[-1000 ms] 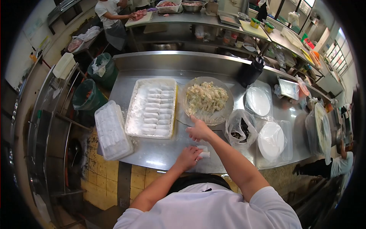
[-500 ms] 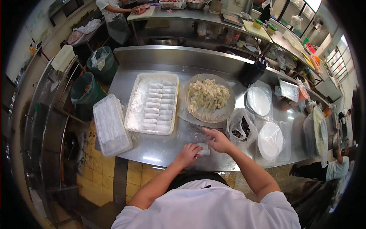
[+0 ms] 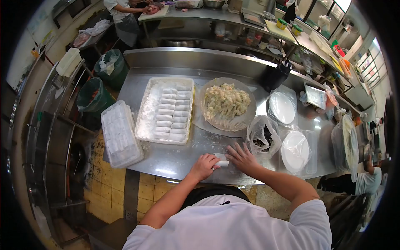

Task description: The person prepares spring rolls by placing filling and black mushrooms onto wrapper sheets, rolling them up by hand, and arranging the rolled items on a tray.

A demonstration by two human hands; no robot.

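At the near edge of the steel table, my left hand (image 3: 203, 166) is closed on the left end of a small white roll (image 3: 222, 161). My right hand (image 3: 243, 159) lies just right of the roll, fingers stretched and spread, holding nothing. Beyond my hands stands a round, shallow dish (image 3: 211, 125) heaped with a pale, chopped filling (image 3: 227, 100). To its left, a white tray (image 3: 146, 85) dusted with white powder holds two columns of similar white rolls (image 3: 165, 112).
A lidded plastic box (image 3: 121, 133) leans at the tray's left. On the right are a plastic bag with dark pieces (image 3: 264, 139), stacked white discs (image 3: 295, 153) in plastic, and a black container (image 3: 277, 76). Green bins (image 3: 96, 96) stand left; another person (image 3: 125, 21) handles meat behind.
My right hand has gone from a pointing shape to flat, spread fingers, a little lower and to the right. My left hand keeps its place on the roll.
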